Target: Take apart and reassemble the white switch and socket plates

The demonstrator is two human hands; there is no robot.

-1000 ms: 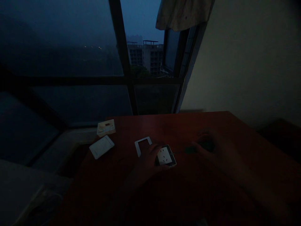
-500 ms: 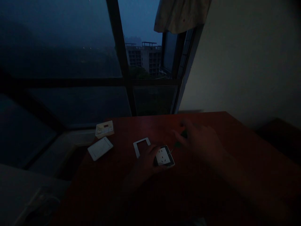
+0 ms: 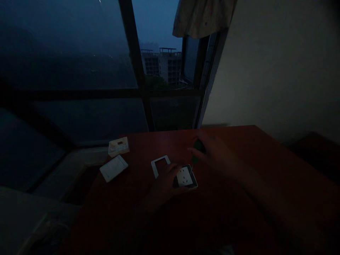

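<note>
A wall socket [image 3: 185, 177] with a white face and dark surround lies on the red-brown table. My left hand [image 3: 168, 180] grips its left side, thumb along the near edge and fingers over the far one. Above its right edge, my right hand [image 3: 209, 150] is closed around the green handle of a screwdriver [image 3: 198, 146]. The screwdriver's thin shaft points down, and its tip reaches the socket's right side; the dim light hides whether it sits in a screw. Just behind my left hand lies a white cover frame [image 3: 153, 163], partly covered by my fingers.
At the table's left edge are an open white mounting box [image 3: 118, 148] and a flat white plate [image 3: 113, 168]. The table [image 3: 228, 212] stands against a dark-framed window [image 3: 143, 92], with a pale wall [image 3: 265, 71] to the right.
My right hand has moved left and tilted the screwdriver more upright, its handle now nearer the socket. My left hand and the socket have stayed in place.
</note>
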